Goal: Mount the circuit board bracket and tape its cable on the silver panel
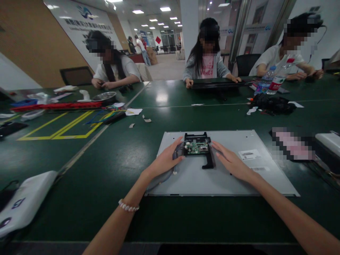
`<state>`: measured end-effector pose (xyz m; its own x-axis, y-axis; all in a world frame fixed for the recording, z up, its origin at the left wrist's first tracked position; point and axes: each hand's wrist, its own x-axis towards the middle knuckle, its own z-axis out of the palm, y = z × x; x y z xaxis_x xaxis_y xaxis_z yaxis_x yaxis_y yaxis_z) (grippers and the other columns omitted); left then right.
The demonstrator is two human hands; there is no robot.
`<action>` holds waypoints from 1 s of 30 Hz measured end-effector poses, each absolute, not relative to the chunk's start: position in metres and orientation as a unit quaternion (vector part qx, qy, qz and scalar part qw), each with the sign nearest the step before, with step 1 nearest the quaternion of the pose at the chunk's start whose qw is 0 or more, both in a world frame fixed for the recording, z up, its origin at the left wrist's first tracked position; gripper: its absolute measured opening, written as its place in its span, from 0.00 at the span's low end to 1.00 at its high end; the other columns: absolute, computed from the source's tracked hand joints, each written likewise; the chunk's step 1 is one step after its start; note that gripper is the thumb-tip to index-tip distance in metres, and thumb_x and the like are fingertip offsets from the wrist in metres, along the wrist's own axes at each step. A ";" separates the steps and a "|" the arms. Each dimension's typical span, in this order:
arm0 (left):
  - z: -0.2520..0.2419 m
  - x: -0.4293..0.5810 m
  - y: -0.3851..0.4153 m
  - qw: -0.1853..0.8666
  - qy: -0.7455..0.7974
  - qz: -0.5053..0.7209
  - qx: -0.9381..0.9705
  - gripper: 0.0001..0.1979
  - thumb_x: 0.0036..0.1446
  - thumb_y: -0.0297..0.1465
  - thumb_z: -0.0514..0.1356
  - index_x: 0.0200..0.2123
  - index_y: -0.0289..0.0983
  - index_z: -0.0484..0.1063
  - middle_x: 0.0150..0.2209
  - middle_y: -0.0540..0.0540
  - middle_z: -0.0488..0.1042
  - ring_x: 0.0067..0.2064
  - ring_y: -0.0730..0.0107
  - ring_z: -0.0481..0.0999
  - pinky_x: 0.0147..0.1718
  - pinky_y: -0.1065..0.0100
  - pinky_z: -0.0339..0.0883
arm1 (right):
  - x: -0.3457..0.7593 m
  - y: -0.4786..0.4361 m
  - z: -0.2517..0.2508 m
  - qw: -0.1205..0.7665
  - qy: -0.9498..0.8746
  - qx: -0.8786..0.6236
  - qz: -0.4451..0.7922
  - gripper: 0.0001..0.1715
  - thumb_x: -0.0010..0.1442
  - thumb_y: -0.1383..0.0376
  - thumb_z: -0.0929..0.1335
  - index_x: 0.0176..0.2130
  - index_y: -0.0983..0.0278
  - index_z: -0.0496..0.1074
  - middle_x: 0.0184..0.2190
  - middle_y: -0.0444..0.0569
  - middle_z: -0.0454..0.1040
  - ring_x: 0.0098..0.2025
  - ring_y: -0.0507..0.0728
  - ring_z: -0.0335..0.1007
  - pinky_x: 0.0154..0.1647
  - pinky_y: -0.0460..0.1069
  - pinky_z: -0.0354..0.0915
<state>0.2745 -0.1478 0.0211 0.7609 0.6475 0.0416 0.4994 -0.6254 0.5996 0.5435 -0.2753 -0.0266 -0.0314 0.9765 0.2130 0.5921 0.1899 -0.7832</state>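
A flat silver-grey metal panel [191,184], which looks like the back of a display, lies on the table before me. On it rests a black plastic bracket [208,162] carrying a green circuit board [196,147]. My left hand [165,160] is at the bracket's left side, thumb and fingers stretched out and apart, over a grey cable [170,173] that runs down the panel. At the bracket's right side is my right hand [231,162], its fingers extended. Whether the fingertips touch the bracket is hard to tell. White labels [249,154] show on the panel's right part.
White devices lie left [29,202] and right [328,145]. Two bottles [277,79] and a black bundle [276,103] stand back right. A red strip [58,106], wires [108,117] and paper scraps lie back left. Several people sit opposite; one holds a black panel [217,85].
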 end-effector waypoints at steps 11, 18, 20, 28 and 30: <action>0.018 0.279 -0.150 0.311 0.305 0.123 0.892 0.39 0.58 0.33 0.56 0.69 0.44 0.42 0.63 0.41 0.61 0.61 0.54 0.65 0.60 0.50 0.57 | 0.556 -0.273 -0.023 0.405 -0.628 -0.622 0.234 0.19 0.66 0.60 0.60 0.53 0.58 0.71 0.49 0.49 0.77 0.52 0.61 0.72 0.55 0.59 0.65; 0.015 0.282 -0.153 0.300 0.284 0.108 0.904 0.38 0.59 0.33 0.55 0.69 0.44 0.41 0.63 0.44 0.62 0.62 0.55 0.63 0.62 0.50 0.55 | 0.561 -0.274 -0.017 0.367 -0.681 -0.607 0.184 0.18 0.61 0.64 0.66 0.52 0.60 0.70 0.50 0.52 0.73 0.52 0.60 0.69 0.55 0.57 0.64; 0.016 0.282 -0.154 0.296 0.281 0.107 0.907 0.38 0.60 0.33 0.55 0.69 0.45 0.41 0.64 0.45 0.61 0.63 0.55 0.62 0.62 0.50 0.55 | 0.564 -0.274 -0.016 0.361 -0.689 -0.602 0.183 0.16 0.61 0.65 0.66 0.50 0.60 0.71 0.48 0.51 0.74 0.50 0.59 0.70 0.54 0.56 0.64; 0.012 0.286 -0.154 0.316 0.257 0.117 0.906 0.36 0.59 0.31 0.56 0.68 0.42 0.46 0.65 0.45 0.59 0.65 0.57 0.59 0.64 0.50 0.51 | 0.569 -0.276 -0.011 0.346 -0.682 -0.609 0.212 0.14 0.59 0.68 0.67 0.46 0.61 0.73 0.40 0.50 0.74 0.41 0.57 0.72 0.45 0.54 0.68; 0.008 0.289 -0.153 0.327 0.248 0.122 0.903 0.35 0.58 0.31 0.57 0.67 0.42 0.48 0.65 0.44 0.59 0.65 0.58 0.59 0.65 0.51 0.50 | 0.569 -0.278 -0.009 0.345 -0.680 -0.607 0.224 0.14 0.59 0.68 0.67 0.46 0.60 0.73 0.41 0.50 0.73 0.39 0.56 0.73 0.44 0.54 0.69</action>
<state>0.2888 -0.1531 0.0082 0.8471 0.5282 0.0587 0.3679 -0.6625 0.6525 0.5690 -0.2777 -0.0088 -0.0260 0.9800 0.1973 0.6701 0.1636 -0.7240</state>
